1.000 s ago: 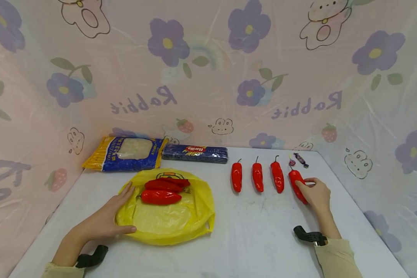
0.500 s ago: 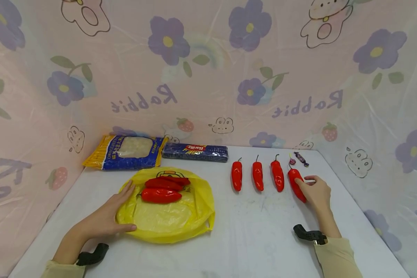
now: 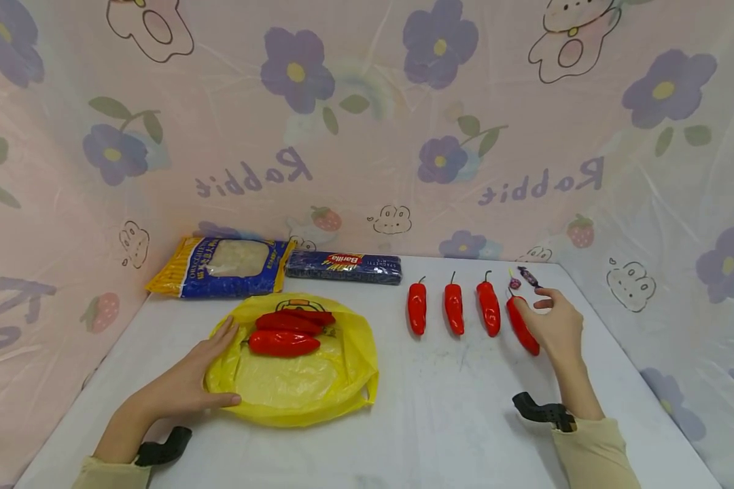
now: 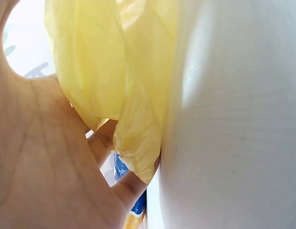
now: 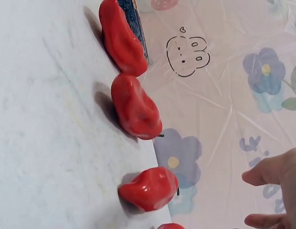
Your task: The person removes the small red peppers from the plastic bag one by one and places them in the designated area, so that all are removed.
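Note:
My left hand (image 3: 186,384) rests at the left side of an open yellow plastic bag (image 3: 281,394), fingers and thumb spread along its rim. In the left wrist view, the bag (image 4: 90,62) lies against my palm and fingers. Inside are a few red peppers, the front one (image 3: 284,343) lying crosswise. My right hand (image 3: 556,329) is above the rightmost red pepper (image 3: 522,326) of a row on the table, partly overlapping it. In the right wrist view, the thumb and finger of this hand (image 5: 284,186) are apart with nothing between them.
More red peppers stand in the row, at left (image 3: 416,309), middle (image 3: 454,309) and right (image 3: 488,309). Behind lie a pasta bag (image 3: 226,268), a blue spaghetti pack (image 3: 342,267), a lollipop (image 3: 514,282) and a wrapped candy (image 3: 529,276). A printed curtain (image 3: 355,136) encloses the table.
My right hand was touching the rightmost pepper with thumb and fingers; it has let go and risen slightly. The pepper stays on the table. My left hand has kept its place at the bag.

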The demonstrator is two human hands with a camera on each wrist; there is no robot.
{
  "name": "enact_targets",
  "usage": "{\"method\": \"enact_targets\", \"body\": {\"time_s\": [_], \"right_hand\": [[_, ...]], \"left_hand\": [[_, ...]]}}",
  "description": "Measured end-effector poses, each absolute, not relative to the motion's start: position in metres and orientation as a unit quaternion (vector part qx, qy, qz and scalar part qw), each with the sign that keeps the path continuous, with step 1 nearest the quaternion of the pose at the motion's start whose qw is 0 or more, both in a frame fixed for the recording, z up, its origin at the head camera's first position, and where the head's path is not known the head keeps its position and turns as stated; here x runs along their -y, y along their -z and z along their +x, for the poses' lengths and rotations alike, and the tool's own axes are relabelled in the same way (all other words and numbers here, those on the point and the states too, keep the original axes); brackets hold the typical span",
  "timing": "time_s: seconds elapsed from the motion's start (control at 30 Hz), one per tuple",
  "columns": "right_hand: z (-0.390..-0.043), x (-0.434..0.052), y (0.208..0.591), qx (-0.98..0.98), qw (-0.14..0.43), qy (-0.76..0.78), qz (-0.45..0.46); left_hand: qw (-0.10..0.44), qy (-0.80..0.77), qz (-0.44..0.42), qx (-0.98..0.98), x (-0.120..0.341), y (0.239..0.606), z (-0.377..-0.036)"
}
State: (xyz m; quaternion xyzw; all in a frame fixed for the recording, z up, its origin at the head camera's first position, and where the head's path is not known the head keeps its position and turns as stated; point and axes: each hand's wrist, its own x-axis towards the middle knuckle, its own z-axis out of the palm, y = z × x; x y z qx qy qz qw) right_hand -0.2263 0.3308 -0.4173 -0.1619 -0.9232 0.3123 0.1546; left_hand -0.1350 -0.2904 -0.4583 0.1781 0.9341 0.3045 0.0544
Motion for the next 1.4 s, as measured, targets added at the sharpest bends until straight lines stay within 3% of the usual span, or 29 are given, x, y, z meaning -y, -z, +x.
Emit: {"method": "enact_targets", "body": {"time_s": [0.4,1.1,1.4], "right_hand": [[-0.225,-0.283,0.405,0.928,0.167,-0.324,-0.07],[-0.215,-0.128,0.401,0.928,0.14,-0.323,0.124],[-0.207,-0.084,0.404,0.909,0.119,-0.348,0.195]], "left_hand": [[0.059,-0.308,0.174,-0.933,0.289,0.456,-0.133],[0.061,-0.302,0.171,-0.936,0.29,0.454,-0.136],[0.06,-0.307,0.176,-0.933,0.292,0.458,-0.136]]}}
